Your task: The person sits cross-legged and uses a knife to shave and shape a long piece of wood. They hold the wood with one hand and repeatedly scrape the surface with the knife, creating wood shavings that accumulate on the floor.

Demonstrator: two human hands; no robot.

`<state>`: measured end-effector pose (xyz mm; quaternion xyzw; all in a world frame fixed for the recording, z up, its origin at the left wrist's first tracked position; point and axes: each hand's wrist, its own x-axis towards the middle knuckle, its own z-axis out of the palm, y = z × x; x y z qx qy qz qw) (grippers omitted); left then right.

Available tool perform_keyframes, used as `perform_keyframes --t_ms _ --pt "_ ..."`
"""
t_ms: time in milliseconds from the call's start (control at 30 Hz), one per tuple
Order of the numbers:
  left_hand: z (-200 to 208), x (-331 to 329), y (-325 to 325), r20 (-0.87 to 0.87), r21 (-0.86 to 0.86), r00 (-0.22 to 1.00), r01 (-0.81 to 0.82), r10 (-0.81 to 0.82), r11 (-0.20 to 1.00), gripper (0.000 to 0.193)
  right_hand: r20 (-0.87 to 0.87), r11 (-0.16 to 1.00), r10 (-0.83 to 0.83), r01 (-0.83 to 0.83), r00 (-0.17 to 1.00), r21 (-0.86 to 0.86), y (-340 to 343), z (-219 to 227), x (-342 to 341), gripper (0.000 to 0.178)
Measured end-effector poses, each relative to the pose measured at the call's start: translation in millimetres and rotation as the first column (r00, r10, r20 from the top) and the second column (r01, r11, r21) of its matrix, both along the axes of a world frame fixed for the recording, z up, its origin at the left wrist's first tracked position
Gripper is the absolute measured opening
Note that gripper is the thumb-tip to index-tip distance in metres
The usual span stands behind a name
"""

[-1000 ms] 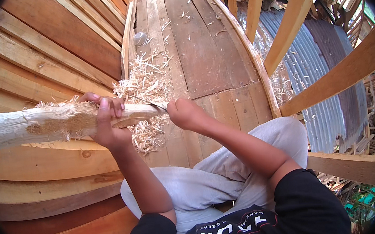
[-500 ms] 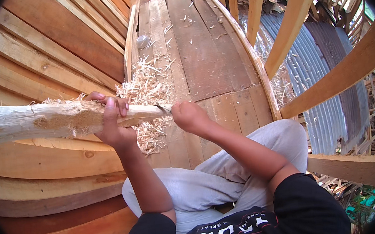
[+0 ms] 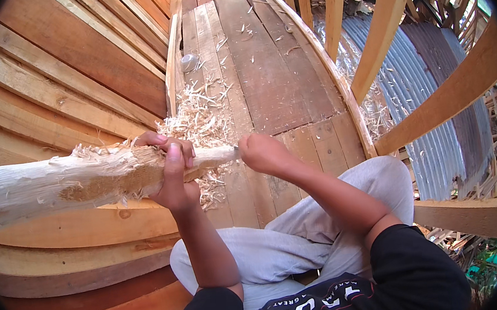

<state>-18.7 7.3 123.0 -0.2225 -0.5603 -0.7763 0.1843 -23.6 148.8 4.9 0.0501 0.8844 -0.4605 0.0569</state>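
Observation:
A thick pale wooden pole (image 3: 28,187) comes in from the left, its bark stripped and a brown rough patch along its side. It narrows toward its right end. My left hand (image 3: 171,169) is wrapped round the pole near that thinner end, thumb on top. At the tip, my right hand (image 3: 263,153) is closed in a fist round a knife (image 3: 236,148); only a dark sliver of its blade shows and the handle is hidden inside the fist. Curled wood fibres (image 3: 112,151) cling to the pole just left of my left hand.
Wood shavings (image 3: 202,114) are heaped on the plank floor (image 3: 278,91) beyond my hands. A small clear cup (image 3: 189,62) lies by the left board wall (image 3: 81,57). Slanting wooden posts (image 3: 389,19) stand on the right, with corrugated metal sheets (image 3: 409,102) outside them. My crossed legs (image 3: 252,251) are below.
The pole and my left hand have shifted right and slightly down in the picture. My right hand has moved a little right, and less of the blade shows.

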Motion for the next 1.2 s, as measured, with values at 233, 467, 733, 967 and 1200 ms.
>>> perform_keyframes --t_ms 233,467,733,967,1200 --pt "-1 -10 -4 0.017 0.177 0.999 -0.051 0.048 0.983 0.029 0.133 0.989 -0.064 0.08 0.989 -0.123 -1 -31 -13 0.055" --pt "-4 -13 -10 0.007 0.169 0.999 -0.048 0.047 0.985 0.03 -0.004 1.0 0.015 -0.015 1.0 0.003 -8 16 6 0.053" --pt "-1 -13 -6 0.032 0.174 0.998 -0.059 0.054 0.983 0.027 0.023 0.948 0.162 -0.162 0.986 0.272 27 -106 -22 0.049" --pt "-2 -8 -6 0.035 0.108 0.987 -0.162 0.159 0.981 0.023 0.078 0.997 -0.015 0.021 0.997 -0.072 -15 16 2 0.053" --pt "2 -23 -12 0.075 0.205 0.978 -0.206 0.195 0.957 0.023 0.039 0.992 -0.075 0.078 0.996 -0.094 -17 -22 -7 0.055"
